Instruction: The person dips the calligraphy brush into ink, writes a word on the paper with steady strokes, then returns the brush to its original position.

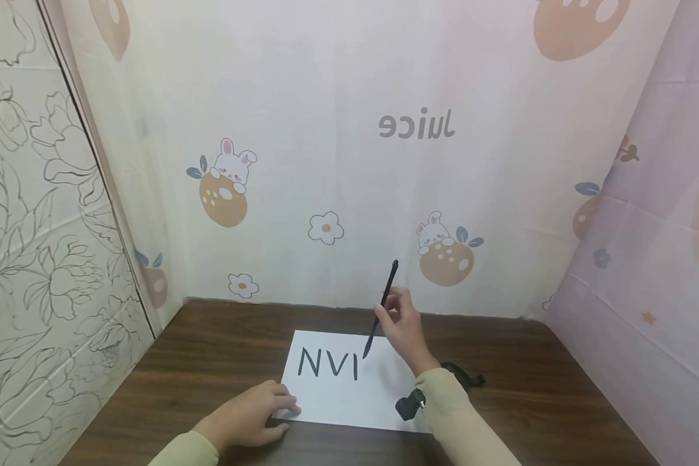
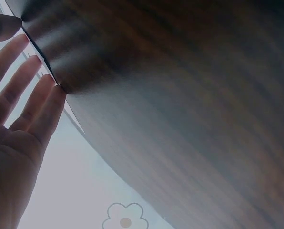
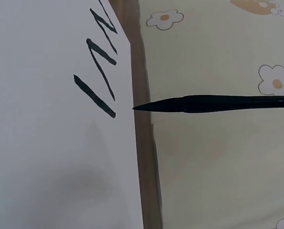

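Note:
A white sheet of paper [image 1: 332, 401] lies on the table with dark letters "NVI" [image 1: 327, 364] across its upper part. The right hand [image 1: 404, 330] pinches a dark brush [image 1: 380, 310] by its handle, tip pointing down beside the "I". In the right wrist view the brush [image 3: 204, 103] shows its pointed tip, with the paper [image 3: 46, 143] to the left of it; whether the tip touches is unclear. The left hand [image 1: 250, 414] rests with spread fingers at the sheet's lower left corner; in the left wrist view the left hand [image 2: 23, 109] has its fingertips at an edge.
The brown wooden table [image 1: 530, 388] extends around the sheet. A curtain [image 1: 326, 162] printed with rabbits, fruit and flowers stands behind it, with more fabric at both sides. A black strap with a small device [image 1: 409, 406] is on the right wrist.

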{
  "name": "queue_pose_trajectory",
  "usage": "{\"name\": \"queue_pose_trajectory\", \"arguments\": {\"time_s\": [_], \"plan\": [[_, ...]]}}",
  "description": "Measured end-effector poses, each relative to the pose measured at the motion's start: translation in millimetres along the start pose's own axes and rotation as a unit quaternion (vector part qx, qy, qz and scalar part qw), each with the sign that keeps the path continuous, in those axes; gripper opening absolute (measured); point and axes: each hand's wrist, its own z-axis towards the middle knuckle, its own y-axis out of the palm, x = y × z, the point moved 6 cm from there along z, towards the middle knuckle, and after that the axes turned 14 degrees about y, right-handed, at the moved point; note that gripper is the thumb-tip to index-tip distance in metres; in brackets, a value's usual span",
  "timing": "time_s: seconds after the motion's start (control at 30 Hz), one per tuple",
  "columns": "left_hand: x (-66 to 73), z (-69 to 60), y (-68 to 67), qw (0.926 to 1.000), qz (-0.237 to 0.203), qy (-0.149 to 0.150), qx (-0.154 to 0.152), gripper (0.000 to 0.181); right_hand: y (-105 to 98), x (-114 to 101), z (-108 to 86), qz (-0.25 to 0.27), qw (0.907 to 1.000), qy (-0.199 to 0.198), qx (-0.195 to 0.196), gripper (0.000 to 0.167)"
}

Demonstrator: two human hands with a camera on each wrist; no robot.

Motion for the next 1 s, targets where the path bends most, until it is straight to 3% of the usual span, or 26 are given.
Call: {"name": "queue_pose_trajectory", "arguments": {"time_s": [0.2,0.43,0.7,1.0], "plan": [[0.1,-0.1,0.8,1.0,-0.003,0.003,0.002,0.024,-1,-3,-0.4,-0.014,0.9998,0.004,0.014,0.032],[0.0,-0.2,0.4,1.0,-0.002,-0.003,0.0,0.024,-3,16,0.6,-0.017,0.9995,0.011,0.022,0.031],[-2.1,-1.3,2.9,0.9999,-0.008,-0.012,-0.01,0.023,-2,23,0.2,-0.02,0.9994,0.016,0.023,0.031],[0.2,0.7,-0.1,1.0,-0.001,0.001,0.003,0.023,-2,26,-1.3,-0.028,0.9991,0.018,0.026,0.032]]}}
